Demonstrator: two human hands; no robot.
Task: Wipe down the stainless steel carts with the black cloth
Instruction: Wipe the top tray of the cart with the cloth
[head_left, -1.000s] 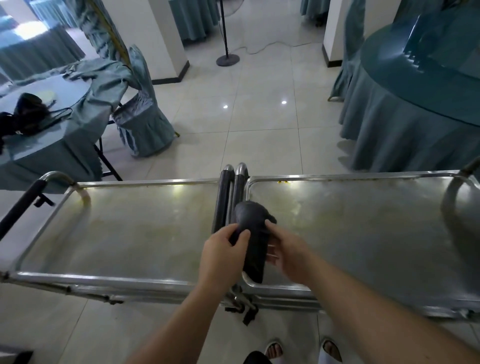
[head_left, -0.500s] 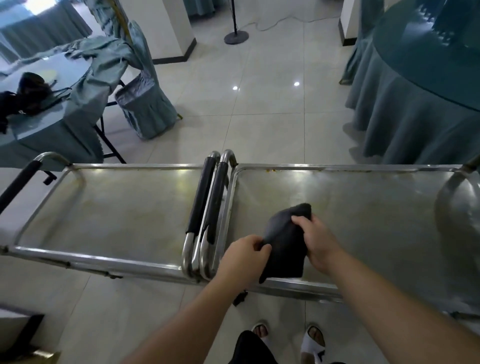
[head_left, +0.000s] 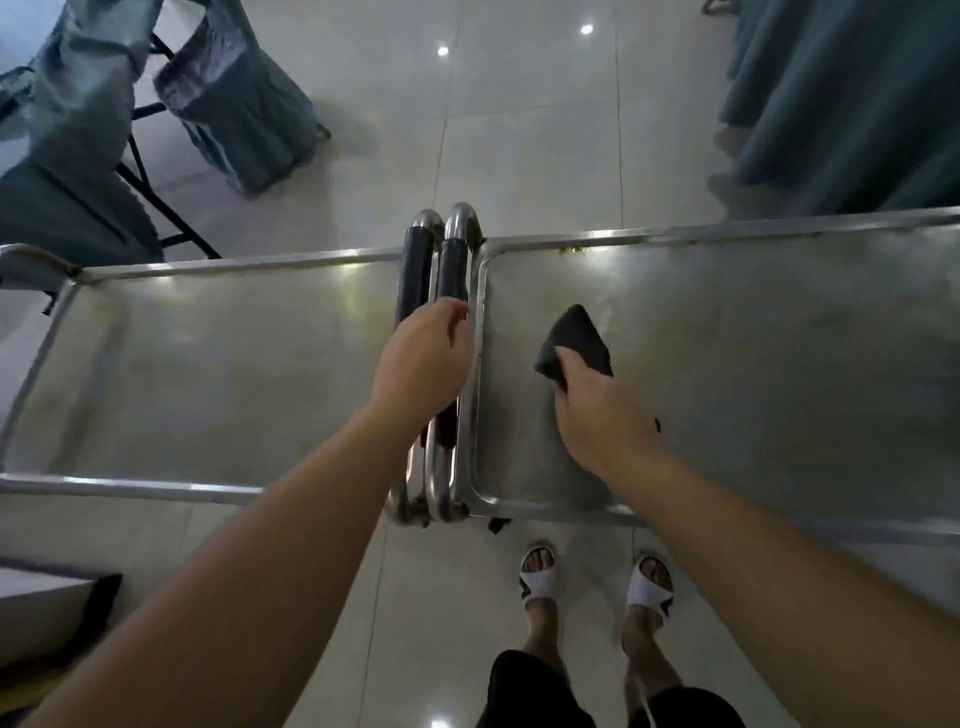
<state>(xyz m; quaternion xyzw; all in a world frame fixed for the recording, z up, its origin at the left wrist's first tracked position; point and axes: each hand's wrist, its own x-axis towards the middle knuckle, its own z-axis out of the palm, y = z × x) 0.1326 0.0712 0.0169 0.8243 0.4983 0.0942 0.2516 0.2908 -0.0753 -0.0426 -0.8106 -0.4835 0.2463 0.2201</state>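
Two stainless steel carts stand side by side, handle to handle: the left cart (head_left: 208, 374) and the right cart (head_left: 753, 353). A folded black cloth (head_left: 576, 340) lies flat on the right cart's top near its left rim, and my right hand (head_left: 597, 410) presses down on it. My left hand (head_left: 426, 358) is curled over the black-sleeved handle bars (head_left: 441, 270) between the two carts, fingers bent around the right bar.
A chair in a grey-blue cover (head_left: 244, 109) and a draped table (head_left: 62, 171) stand beyond the left cart. Another draped round table (head_left: 841, 104) is at the far right. My feet in white sandals (head_left: 540, 577) stand on the tiled floor by the right cart's near rail.
My left hand let go of the cloth and moved onto the handle bars. My right hand carried the cloth further onto the right cart's top. The camera tilted downward.
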